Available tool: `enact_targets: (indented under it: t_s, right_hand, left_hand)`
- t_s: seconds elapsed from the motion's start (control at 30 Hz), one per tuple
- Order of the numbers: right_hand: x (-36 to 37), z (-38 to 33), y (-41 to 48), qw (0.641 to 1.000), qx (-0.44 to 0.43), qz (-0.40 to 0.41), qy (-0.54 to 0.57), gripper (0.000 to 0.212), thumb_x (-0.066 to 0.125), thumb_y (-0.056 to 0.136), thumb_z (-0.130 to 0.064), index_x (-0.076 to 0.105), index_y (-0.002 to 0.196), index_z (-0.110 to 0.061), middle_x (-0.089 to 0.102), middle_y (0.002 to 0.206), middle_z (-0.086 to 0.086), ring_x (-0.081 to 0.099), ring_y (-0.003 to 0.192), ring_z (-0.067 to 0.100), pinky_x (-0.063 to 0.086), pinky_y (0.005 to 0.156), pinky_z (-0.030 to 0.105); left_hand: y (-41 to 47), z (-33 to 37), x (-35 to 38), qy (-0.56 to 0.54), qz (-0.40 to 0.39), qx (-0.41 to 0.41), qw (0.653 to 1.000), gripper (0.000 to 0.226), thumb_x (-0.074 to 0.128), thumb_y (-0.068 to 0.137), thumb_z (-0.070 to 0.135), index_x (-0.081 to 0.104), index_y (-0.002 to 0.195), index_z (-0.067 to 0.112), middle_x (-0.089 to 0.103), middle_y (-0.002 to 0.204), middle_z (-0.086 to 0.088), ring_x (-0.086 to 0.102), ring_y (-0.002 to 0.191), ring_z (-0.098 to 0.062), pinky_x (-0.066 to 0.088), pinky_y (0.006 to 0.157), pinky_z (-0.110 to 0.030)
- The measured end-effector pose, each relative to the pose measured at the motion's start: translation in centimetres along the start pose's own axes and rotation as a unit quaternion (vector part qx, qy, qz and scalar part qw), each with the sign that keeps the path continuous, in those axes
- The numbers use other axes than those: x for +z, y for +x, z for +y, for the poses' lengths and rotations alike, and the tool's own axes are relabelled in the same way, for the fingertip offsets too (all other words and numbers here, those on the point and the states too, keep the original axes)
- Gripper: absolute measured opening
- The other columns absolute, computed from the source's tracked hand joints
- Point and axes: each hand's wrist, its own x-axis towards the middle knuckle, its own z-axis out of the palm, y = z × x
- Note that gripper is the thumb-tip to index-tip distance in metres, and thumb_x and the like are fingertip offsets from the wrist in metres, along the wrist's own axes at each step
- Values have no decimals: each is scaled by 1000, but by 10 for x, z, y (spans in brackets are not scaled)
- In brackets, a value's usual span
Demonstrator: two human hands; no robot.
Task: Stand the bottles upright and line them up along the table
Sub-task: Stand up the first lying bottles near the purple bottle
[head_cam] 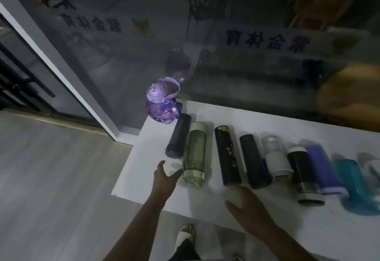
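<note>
Floor (51, 178): pale grey wooden boards, left of the table.
Glass wall (226, 65): dark, directly behind the table, with mirrored purple letters (269, 41).
Frame (67, 79): white, slanted, at the left.
Sandal (186, 235): white, on the floor below.

1. A white table (205, 114) is set against a glass wall.
2. One purple bottle (162, 106) is stood upright at the far left corner.
3. The rest are laid flat, side by side: a dark grey bottle (178, 136), a green glass bottle (195, 153), a black bottle (227, 154), a navy bottle (254, 161).
4. Further blurred bottles are laid to the right.
</note>
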Motion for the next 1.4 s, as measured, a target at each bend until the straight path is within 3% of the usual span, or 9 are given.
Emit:
enact_targets:
  t_s: [0.33,0.5,0.7,0.8,0.97,1.03,1.13,1.2,1.4]
  right_hand:
    - [16,-27,0,994,78,37,68,52,59,88,-36,41,137,-29,44,137,-11,44,122,8,35,105,27]
    - [23,-26,-9,990,98,61,78,52,59,89,-35,41,137,-32,44,137,-13,46,118,6,37,99,23]
    - [28,-38,-3,990,81,67,97,49,60,89,-35,43,134,-33,45,134,-13,51,110,8,39,91,23]
    - [29,-54,9,991,49,63,105,49,61,89,-33,44,134,-31,45,130,-12,51,108,8,40,89,23]
    - [37,-82,30,990,-2,55,129,50,62,88,-30,45,135,-30,46,130,-9,52,108,11,43,86,27]
    - [38,-92,36,991,-16,49,127,49,63,86,-29,47,133,-30,48,127,-7,52,107,11,43,84,27]
    - [39,-103,43,991,-43,43,122,47,67,84,-30,51,128,-27,51,119,-6,53,99,7,42,74,17]
    - [39,-105,44,991,-50,41,121,47,68,83,-31,53,127,-26,52,117,-6,53,98,8,40,71,12]
    - [39,-93,35,993,-28,46,108,46,63,86,-29,51,130,-27,52,123,-2,51,105,12,43,86,27]
  left_hand:
    - [105,21,5,4,0,-13,1000,104,77,63,52,27,148,19,41,142,-12,47,125,-37,45,102,-51]
    - [114,19,6,-62,-30,-35,997,73,80,64,34,50,128,14,62,114,-6,63,97,-27,51,73,-33]
    - [94,10,-27,-35,-41,-3,999,65,81,69,9,51,127,8,62,113,-10,66,78,-16,49,58,-20]
    - [81,1,-57,-12,-35,33,999,66,81,68,1,51,126,8,62,113,-13,68,83,-24,50,49,-12]
    - [64,-3,-110,27,-46,73,996,80,84,65,-1,45,133,11,53,117,-18,65,94,-36,62,66,-45]
    - [61,5,-128,76,-32,102,991,76,86,63,4,50,129,11,52,116,-16,65,89,-34,62,64,-47]
    - [65,26,-144,208,-25,171,963,62,86,57,22,59,114,22,61,109,-10,68,77,-29,62,61,-43]
    - [60,50,-149,295,-29,205,933,56,82,61,25,60,113,29,60,108,-1,65,85,-26,60,70,-38]
    - [48,104,-139,491,-78,250,831,52,71,71,29,53,119,39,53,118,11,47,110,-23,49,79,-34]
